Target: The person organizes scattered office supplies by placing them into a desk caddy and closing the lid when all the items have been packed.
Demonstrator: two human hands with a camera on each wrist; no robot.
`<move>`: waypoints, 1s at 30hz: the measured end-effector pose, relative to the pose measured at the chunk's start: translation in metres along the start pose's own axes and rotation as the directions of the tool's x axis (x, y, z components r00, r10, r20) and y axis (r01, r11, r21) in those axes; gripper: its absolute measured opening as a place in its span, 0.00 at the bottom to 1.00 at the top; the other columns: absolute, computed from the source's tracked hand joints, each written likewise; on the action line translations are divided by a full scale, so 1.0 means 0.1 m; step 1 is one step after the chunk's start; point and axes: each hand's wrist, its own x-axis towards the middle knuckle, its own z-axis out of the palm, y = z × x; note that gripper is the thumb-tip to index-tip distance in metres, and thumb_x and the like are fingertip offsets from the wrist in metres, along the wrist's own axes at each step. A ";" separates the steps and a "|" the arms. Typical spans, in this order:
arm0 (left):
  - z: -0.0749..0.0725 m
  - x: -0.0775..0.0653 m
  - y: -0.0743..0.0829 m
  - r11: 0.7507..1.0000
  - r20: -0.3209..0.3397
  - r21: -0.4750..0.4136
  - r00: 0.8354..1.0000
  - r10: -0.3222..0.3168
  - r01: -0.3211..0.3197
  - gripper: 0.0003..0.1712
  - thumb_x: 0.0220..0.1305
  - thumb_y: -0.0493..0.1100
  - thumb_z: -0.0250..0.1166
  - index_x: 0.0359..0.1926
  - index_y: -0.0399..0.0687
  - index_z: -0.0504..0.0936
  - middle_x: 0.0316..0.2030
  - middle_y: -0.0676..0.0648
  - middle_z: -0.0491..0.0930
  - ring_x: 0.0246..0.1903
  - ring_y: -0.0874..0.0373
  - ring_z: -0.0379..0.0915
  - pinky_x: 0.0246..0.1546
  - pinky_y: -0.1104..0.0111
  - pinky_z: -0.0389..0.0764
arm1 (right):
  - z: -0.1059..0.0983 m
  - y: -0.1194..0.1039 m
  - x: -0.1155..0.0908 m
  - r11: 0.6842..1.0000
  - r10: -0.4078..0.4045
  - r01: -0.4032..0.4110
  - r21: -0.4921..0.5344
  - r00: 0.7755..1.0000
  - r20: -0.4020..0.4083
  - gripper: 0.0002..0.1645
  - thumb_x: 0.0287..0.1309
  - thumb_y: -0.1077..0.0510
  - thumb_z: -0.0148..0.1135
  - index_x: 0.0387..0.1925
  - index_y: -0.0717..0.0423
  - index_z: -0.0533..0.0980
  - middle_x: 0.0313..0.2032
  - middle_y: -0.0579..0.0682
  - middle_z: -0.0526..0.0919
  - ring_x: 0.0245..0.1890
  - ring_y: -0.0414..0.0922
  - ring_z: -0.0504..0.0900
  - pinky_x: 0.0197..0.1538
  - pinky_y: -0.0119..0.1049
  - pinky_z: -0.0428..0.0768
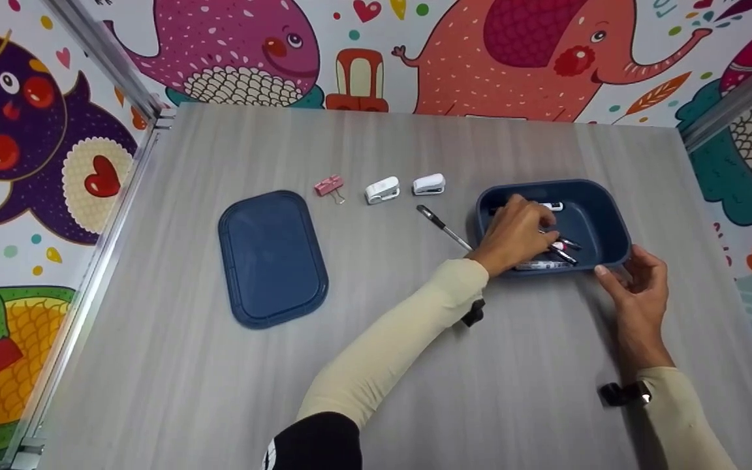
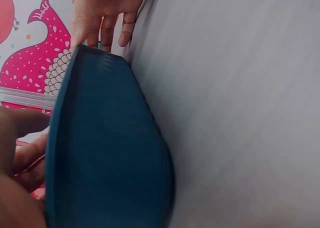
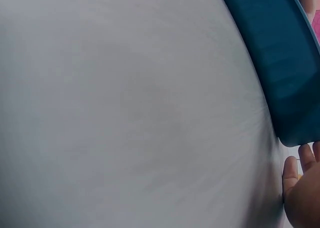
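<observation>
A dark blue plastic box [image 1: 601, 219] stands on the table at the right, holding several pens [image 1: 562, 253]. My left hand [image 1: 518, 232] reaches over its near left wall, fingers bent down among the pens. Whether it pinches one is hidden by the hand itself. In the left wrist view, the box wall [image 2: 110, 138] covers the fingertips. My right hand [image 1: 640, 300] holds the box's near right corner, thumb on the near side and fingers round the right end. Below the box corner, the right wrist view shows part of that hand [image 3: 305, 188].
Left of the box, a pen [image 1: 444, 227] lies on the table. Behind it are two small white staplers [image 1: 382, 190] and a pink binder clip [image 1: 330, 187]. A dark blue lid [image 1: 275, 258] lies flat further left. Patterned walls [image 1: 363, 59] bound the table.
</observation>
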 end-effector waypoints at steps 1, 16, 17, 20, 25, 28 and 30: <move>-0.02 -0.01 -0.02 1.000 -0.008 -0.017 1.000 0.008 -0.009 0.14 0.76 0.52 0.73 0.56 0.56 0.94 0.50 0.61 0.90 0.56 0.66 0.72 0.59 0.75 0.72 | 0.00 0.00 0.00 1.000 0.000 0.000 -0.006 1.000 0.001 0.42 0.66 0.69 0.76 0.76 0.52 0.68 0.71 0.50 0.74 0.73 0.48 0.71 0.68 0.31 0.72; -0.31 -0.24 -0.42 0.922 -0.147 -0.293 0.965 0.218 -0.253 0.11 0.73 0.41 0.77 0.53 0.44 0.93 0.48 0.49 0.91 0.57 0.57 0.75 0.61 0.78 0.71 | 0.01 -0.02 0.01 1.000 -0.021 0.020 -0.022 1.000 -0.006 0.42 0.65 0.70 0.76 0.75 0.53 0.69 0.70 0.51 0.76 0.72 0.49 0.72 0.65 0.29 0.74; -0.32 -0.25 -0.45 0.916 -0.151 -0.305 0.963 0.225 -0.262 0.11 0.73 0.41 0.76 0.53 0.43 0.93 0.48 0.49 0.90 0.57 0.57 0.75 0.61 0.78 0.72 | 0.01 -0.02 0.01 1.000 -0.018 0.018 -0.023 1.000 -0.007 0.42 0.65 0.70 0.76 0.75 0.52 0.69 0.71 0.50 0.76 0.73 0.48 0.72 0.65 0.28 0.74; -0.36 -0.28 -0.53 0.894 -0.160 -0.342 0.956 0.248 -0.289 0.11 0.73 0.40 0.76 0.53 0.42 0.92 0.48 0.47 0.90 0.58 0.56 0.75 0.61 0.77 0.73 | 0.01 -0.01 0.01 1.000 -0.016 0.016 -0.016 1.000 -0.010 0.42 0.65 0.70 0.76 0.75 0.53 0.69 0.71 0.51 0.76 0.73 0.49 0.72 0.65 0.28 0.75; -0.41 -0.35 -0.67 0.862 -0.175 -0.382 0.942 0.287 -0.334 0.12 0.71 0.39 0.78 0.52 0.39 0.92 0.48 0.45 0.90 0.58 0.54 0.76 0.64 0.74 0.73 | 0.00 0.02 0.01 1.000 -0.001 0.000 -0.016 1.000 -0.006 0.42 0.65 0.69 0.77 0.75 0.52 0.69 0.71 0.50 0.76 0.72 0.48 0.72 0.66 0.30 0.73; -0.44 -0.40 -0.75 0.852 -0.180 -0.396 0.939 0.295 -0.343 0.12 0.70 0.39 0.79 0.51 0.39 0.93 0.48 0.45 0.90 0.58 0.54 0.77 0.63 0.74 0.73 | -0.01 0.03 0.00 0.999 0.014 -0.014 -0.036 1.000 -0.003 0.42 0.66 0.68 0.77 0.76 0.51 0.68 0.71 0.49 0.75 0.73 0.47 0.71 0.67 0.30 0.72; -0.46 -0.42 -0.80 0.847 -0.184 -0.405 0.938 0.294 -0.345 0.13 0.69 0.39 0.79 0.51 0.39 0.93 0.48 0.45 0.90 0.58 0.54 0.77 0.63 0.73 0.74 | -0.01 0.03 0.00 0.999 0.017 -0.017 -0.040 1.000 -0.004 0.43 0.66 0.67 0.77 0.76 0.51 0.68 0.71 0.49 0.75 0.73 0.47 0.71 0.67 0.30 0.71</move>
